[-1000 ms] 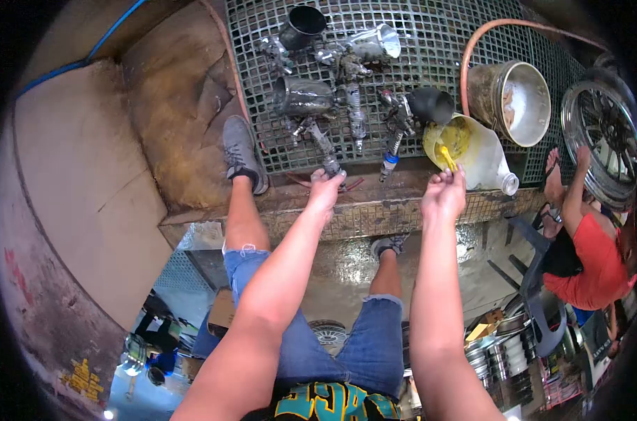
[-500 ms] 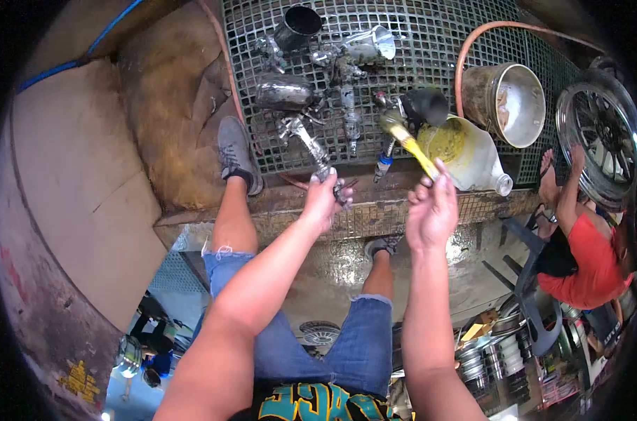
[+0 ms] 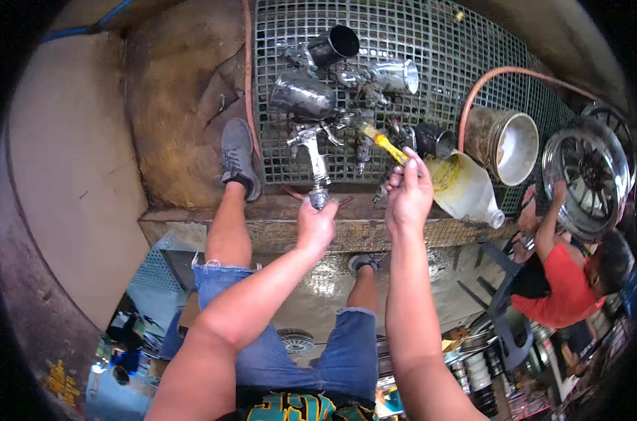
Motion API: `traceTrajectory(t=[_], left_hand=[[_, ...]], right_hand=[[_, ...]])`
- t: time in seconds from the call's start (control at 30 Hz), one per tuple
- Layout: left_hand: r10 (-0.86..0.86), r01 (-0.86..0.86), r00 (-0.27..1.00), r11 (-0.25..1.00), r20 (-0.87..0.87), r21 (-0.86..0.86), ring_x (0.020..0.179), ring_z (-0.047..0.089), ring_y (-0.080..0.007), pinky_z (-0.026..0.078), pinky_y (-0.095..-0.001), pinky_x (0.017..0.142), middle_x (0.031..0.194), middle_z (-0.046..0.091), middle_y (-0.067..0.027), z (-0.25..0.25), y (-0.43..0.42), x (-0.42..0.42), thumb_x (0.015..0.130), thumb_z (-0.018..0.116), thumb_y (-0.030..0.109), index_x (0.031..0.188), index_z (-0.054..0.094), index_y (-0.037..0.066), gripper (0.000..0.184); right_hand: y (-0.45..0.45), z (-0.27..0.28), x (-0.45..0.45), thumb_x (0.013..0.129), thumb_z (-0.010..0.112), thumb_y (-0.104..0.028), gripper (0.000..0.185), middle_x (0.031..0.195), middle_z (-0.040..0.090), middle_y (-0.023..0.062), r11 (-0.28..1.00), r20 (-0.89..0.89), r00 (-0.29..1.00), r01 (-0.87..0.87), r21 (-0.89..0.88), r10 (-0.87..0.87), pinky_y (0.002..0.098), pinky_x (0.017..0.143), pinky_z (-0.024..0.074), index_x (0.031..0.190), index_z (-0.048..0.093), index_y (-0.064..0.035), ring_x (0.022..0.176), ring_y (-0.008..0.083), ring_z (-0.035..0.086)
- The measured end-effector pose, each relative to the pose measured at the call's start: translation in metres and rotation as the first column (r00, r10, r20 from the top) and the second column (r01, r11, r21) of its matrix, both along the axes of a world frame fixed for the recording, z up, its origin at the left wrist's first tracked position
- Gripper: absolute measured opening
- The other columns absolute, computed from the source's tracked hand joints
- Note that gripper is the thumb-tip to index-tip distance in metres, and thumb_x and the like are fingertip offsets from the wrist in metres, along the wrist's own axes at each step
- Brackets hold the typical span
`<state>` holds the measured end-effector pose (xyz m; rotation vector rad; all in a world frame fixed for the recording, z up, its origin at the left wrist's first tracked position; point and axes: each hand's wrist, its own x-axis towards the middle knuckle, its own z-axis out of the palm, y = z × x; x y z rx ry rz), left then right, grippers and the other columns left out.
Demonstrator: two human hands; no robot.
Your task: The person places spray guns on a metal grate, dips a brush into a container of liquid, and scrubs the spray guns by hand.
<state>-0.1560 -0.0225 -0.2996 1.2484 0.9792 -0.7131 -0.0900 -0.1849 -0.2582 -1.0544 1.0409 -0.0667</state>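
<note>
My left hand (image 3: 315, 226) is closed around the lower end of a metal spray gun (image 3: 317, 161) with a dull silver cup, held over the grate. Between the fingertips of my right hand (image 3: 411, 193) is a yellow-handled paintbrush (image 3: 390, 147). Its bristles point left, close to the gun's front; whether they touch it I cannot tell. Right of the brush lies a cut-open white plastic jug (image 3: 474, 195) with yellowish liquid inside. Other spray guns rest on the grate: one with a black cup (image 3: 341, 43), one with a silver cup (image 3: 397, 76), and another dark-cupped one (image 3: 434, 139).
The green grate (image 3: 438, 70) sits behind a grimy ledge (image 3: 262, 235). A stained metal bucket (image 3: 487, 133) stands right of the guns, with an orange hose (image 3: 501, 71) arching over it. Farther right, a person in a red shirt (image 3: 564, 288) handles a wheel rim (image 3: 586, 175).
The brush has moved left and away from the jug, toward the spray gun. My left hand has lowered slightly, and the gun now stands straighter. The view has shifted a little.
</note>
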Motion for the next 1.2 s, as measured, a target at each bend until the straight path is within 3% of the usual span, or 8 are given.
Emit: traceTrajectory(t=[0.17, 0.3, 0.37, 0.5, 0.57, 0.83, 0.97, 1.2], left_hand=[[-0.177, 0.176, 0.974, 0.984, 0.139, 0.019, 0.041, 0.04, -0.0072, 0.03, -0.0277, 0.036, 0.061, 0.043, 0.0056, 0.004, 0.01, 0.033, 0.091, 0.064, 0.008, 0.091, 0.049, 0.012, 0.016], [-0.198, 0.195, 0.98, 0.972, -0.01, -0.134, 0.064, 0.051, -0.0136, 0.045, -0.0344, 0.061, 0.071, 0.058, -0.0004, 0.007, 0.021, 0.052, 0.081, 0.069, 0.015, 0.085, 0.057, 0.003, 0.017], [-0.292, 0.297, 0.953, 0.952, 0.076, -0.07, 0.063, 0.052, -0.0145, 0.045, -0.0351, 0.061, 0.07, 0.059, -0.0014, 0.003, 0.023, 0.053, 0.079, 0.068, 0.014, 0.083, 0.057, 0.003, 0.016], [-0.489, 0.46, 0.851, 0.87, 0.193, 0.175, 0.056, 0.049, -0.0131, 0.042, -0.034, 0.055, 0.065, 0.056, -0.0009, 0.007, 0.024, 0.061, 0.078, 0.066, 0.01, 0.079, 0.056, 0.004, 0.012], [-0.449, 0.437, 0.878, 0.893, 0.167, 0.106, 0.063, 0.052, -0.0149, 0.045, -0.0352, 0.063, 0.067, 0.059, -0.0029, 0.02, 0.023, 0.069, 0.077, 0.067, 0.013, 0.079, 0.058, 0.001, 0.014], [-0.59, 0.576, 0.763, 0.806, 0.263, 0.137, 0.061, 0.045, -0.0117, 0.04, -0.0339, 0.058, 0.065, 0.05, 0.0015, 0.009, 0.029, 0.065, 0.076, 0.065, 0.012, 0.078, 0.054, 0.003, 0.015], [-0.576, 0.596, 0.786, 0.802, 0.226, -0.031, 0.069, 0.046, -0.0083, 0.041, -0.0288, 0.064, 0.073, 0.056, 0.004, 0.009, 0.03, 0.066, 0.077, 0.066, 0.01, 0.082, 0.059, 0.003, 0.011], [-0.55, 0.564, 0.824, 0.771, 0.139, -0.294, 0.057, 0.041, -0.0055, 0.032, -0.0273, 0.05, 0.065, 0.049, 0.0053, 0.008, 0.029, 0.063, 0.077, 0.063, 0.006, 0.077, 0.053, 0.01, 0.011]], right_hand=[[-0.01, 0.011, 0.022, 0.105, 0.055, -0.025, 0.029, 0.082, 0.053, -0.0001, 0.998, 0.069, 0.996, -0.06, -0.019, 0.061, 0.0224, 0.055, 0.0432, 0.126, 0.061, -0.0051, 0.063, 0.0069, 0.048], [-0.017, 0.04, 0.053, 0.105, 0.056, -0.027, 0.031, 0.079, 0.052, -0.0008, 0.985, 0.169, 0.981, -0.074, -0.157, 0.101, 0.0211, 0.055, 0.0415, 0.125, 0.06, -0.0029, 0.06, 0.0063, 0.047], [-0.011, 0.053, 0.064, 0.105, 0.056, -0.026, 0.031, 0.077, 0.052, -0.0018, 0.979, 0.191, 0.973, -0.092, -0.184, 0.127, 0.0199, 0.054, 0.0399, 0.123, 0.061, -0.0019, 0.059, 0.005, 0.046], [-0.006, 0.065, 0.08, 0.105, 0.056, -0.022, 0.026, 0.071, 0.049, -0.0055, 0.846, 0.158, 0.929, -0.222, -0.485, 0.335, 0.0175, 0.051, 0.0339, 0.12, 0.063, -0.0015, 0.057, 0.0017, 0.041], [-0.006, 0.076, 0.086, 0.105, 0.055, -0.022, 0.026, 0.071, 0.049, -0.0052, 0.785, 0.167, 0.891, -0.267, -0.558, 0.422, 0.0172, 0.05, 0.0324, 0.12, 0.062, -0.0014, 0.057, 0.0011, 0.041], [-0.016, 0.059, 0.127, 0.106, 0.054, -0.025, 0.029, 0.077, 0.056, 0.001, 0.914, 0.315, 0.923, -0.082, -0.396, 0.22, 0.0198, 0.052, 0.0436, 0.118, 0.06, 0.0015, 0.058, 0.0059, 0.05], [-0.034, 0.06, 0.093, 0.107, 0.052, -0.024, 0.029, 0.075, 0.054, 0.0019, 0.94, 0.254, 0.963, 0.002, -0.341, 0.09, 0.0214, 0.051, 0.0441, 0.117, 0.059, 0.0017, 0.058, 0.0075, 0.05], [-0.049, 0.067, 0.068, 0.107, 0.05, -0.026, 0.032, 0.076, 0.056, 0.0051, 0.962, 0.211, 0.976, 0.113, -0.249, -0.06, 0.0258, 0.053, 0.0491, 0.117, 0.056, 0.004, 0.057, 0.0107, 0.053]])
